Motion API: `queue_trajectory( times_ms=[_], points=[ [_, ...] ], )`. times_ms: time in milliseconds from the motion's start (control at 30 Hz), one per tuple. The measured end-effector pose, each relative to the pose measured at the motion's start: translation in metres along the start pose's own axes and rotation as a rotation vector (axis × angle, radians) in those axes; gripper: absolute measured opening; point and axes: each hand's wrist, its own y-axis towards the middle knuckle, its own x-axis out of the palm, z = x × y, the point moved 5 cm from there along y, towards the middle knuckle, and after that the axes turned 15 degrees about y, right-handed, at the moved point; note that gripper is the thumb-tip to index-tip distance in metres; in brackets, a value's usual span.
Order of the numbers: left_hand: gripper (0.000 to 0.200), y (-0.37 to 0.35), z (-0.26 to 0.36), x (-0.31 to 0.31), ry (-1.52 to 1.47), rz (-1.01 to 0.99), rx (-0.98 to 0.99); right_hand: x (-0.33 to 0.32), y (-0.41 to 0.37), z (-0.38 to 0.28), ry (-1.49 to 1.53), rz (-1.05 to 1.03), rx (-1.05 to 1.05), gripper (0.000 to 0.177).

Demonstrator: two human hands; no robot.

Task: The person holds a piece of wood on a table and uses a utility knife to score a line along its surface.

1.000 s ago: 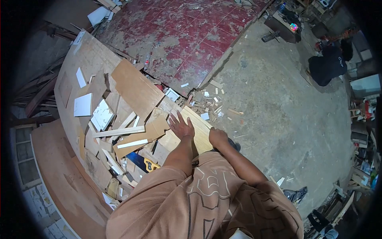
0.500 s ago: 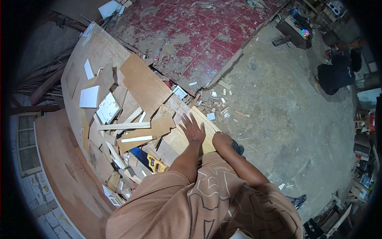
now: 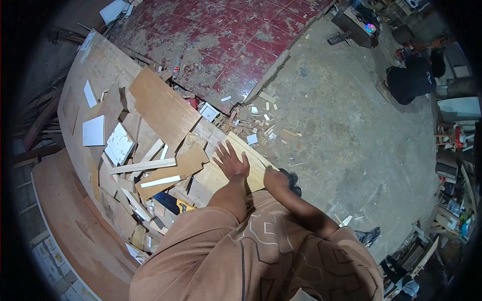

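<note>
My left hand [image 3: 233, 164] lies flat with fingers spread on a pale wooden board [image 3: 253, 159] at the edge of the worktable. At the board's right end, close to my body, my right hand [image 3: 275, 178] is closed and slightly smeared by motion. Whatever it grips, if anything, is hidden beneath it. To the left of my left forearm rests a handsaw [image 3: 169, 201] with a dark blue blade and a yellow handle, partly covered by my shirt.
Offcuts, a brown panel [image 3: 163, 105], a white-faced board [image 3: 120, 144] and a wooden strip [image 3: 143, 165] litter the worktable [image 3: 111, 56]. Wood scraps [image 3: 251, 120] lie on the concrete floor [image 3: 336, 135]. A crouching person [image 3: 411, 83] in dark clothes is at the far right.
My view has shifted, so the table and floor appear further left and higher. The left hand stays flat on the board; the right hand is now blurred at the board's end.
</note>
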Motion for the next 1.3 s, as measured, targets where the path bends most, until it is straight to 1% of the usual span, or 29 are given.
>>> queue_trajectory(
  times_ms=[100, 200, 233, 300, 400, 433, 467, 500, 600, 700, 733, 767, 833, 867, 933, 967, 1033, 1067, 1133, 1200, 1233, 1300],
  points=[
    [0.083, 0.003, 0.000, -0.001, -0.003, -0.003, 0.005, 0.003, 0.008, 0.004, -0.043, -0.042, 0.002, 0.025],
    [0.083, 0.002, 0.001, 0.001, -0.009, -0.008, 0.009, -0.028, -0.038, 0.009, 0.006, -0.099, 0.069, 0.025],
    [0.083, 0.002, 0.000, 0.002, -0.007, -0.009, -0.001, -0.035, -0.051, 0.005, 0.005, -0.101, 0.072, 0.025],
    [0.083, 0.002, -0.001, 0.003, 0.008, -0.014, -0.002, -0.045, -0.068, 0.002, -0.040, -0.088, 0.140, 0.022],
    [0.083, 0.003, 0.001, 0.003, 0.018, -0.021, 0.002, -0.030, -0.039, -0.002, 0.004, -0.073, 0.094, 0.023],
    [0.082, 0.002, 0.001, 0.003, 0.017, -0.025, -0.005, -0.015, -0.019, 0.001, 0.004, -0.073, 0.096, 0.023],
    [0.082, 0.000, 0.001, 0.003, 0.015, -0.025, -0.008, 0.003, 0.007, 0.004, -0.015, -0.044, 0.055, 0.023],
    [0.083, 0.001, 0.001, 0.003, 0.016, -0.023, -0.009, 0.004, 0.020, -0.003, -0.032, -0.011, 0.008, 0.024],
    [0.083, 0.002, 0.001, 0.004, 0.016, -0.020, -0.003, 0.002, 0.002, 0.008, -0.037, -0.016, 0.020, 0.025],
    [0.083, 0.000, 0.001, 0.001, -0.013, -0.016, 0.002, -0.033, -0.054, 0.006, -0.013, -0.049, 0.095, 0.027],
    [0.082, 0.002, 0.001, -0.001, -0.036, -0.008, 0.004, -0.040, -0.062, 0.004, -0.018, -0.059, 0.129, 0.027],
    [0.082, 0.002, 0.000, -0.002, -0.038, -0.003, 0.003, -0.045, -0.061, -0.001, -0.019, -0.055, 0.126, 0.027],
    [0.083, 0.001, 0.000, 0.001, 0.014, -0.025, 0.002, -0.047, -0.054, -0.010, -0.041, -0.129, 0.144, 0.028],
    [0.083, 0.002, 0.002, 0.000, 0.011, -0.021, 0.002, -0.040, -0.040, -0.011, -0.043, -0.125, 0.142, 0.028],
    [0.083, 0.001, 0.001, 0.001, 0.007, -0.028, -0.011, -0.008, -0.001, -0.007, -0.153, -0.183, 0.049, 0.027],
    [0.083, 0.000, 0.000, 0.000, 0.008, -0.026, -0.011, 0.002, 0.005, 0.000, -0.152, -0.181, 0.048, 0.027],
    [0.083, 0.001, 0.001, -0.003, -0.044, 0.003, 0.002, -0.001, 0.012, -0.003, -0.076, 0.001, -0.006, 0.027],
    [0.083, 0.003, 0.001, -0.003, -0.041, 0.006, 0.007, 0.000, 0.006, 0.003, -0.070, 0.004, -0.004, 0.027],
    [0.083, 0.001, 0.001, -0.003, -0.043, 0.000, -0.004, -0.023, -0.033, 0.008, -0.058, -0.120, 0.104, 0.029],
    [0.082, 0.002, 0.001, -0.003, -0.036, 0.003, -0.006, -0.055, -0.068, -0.008, -0.062, -0.133, 0.130, 0.028],
    [0.082, 0.002, 0.001, -0.003, -0.026, 0.003, -0.005, -0.062, -0.077, -0.011, -0.063, -0.148, 0.159, 0.028],
    [0.082, 0.001, -0.001, -0.002, -0.028, 0.014, -0.001, -0.059, -0.065, -0.013, -0.041, -0.154, 0.152, 0.028]
  ],
)
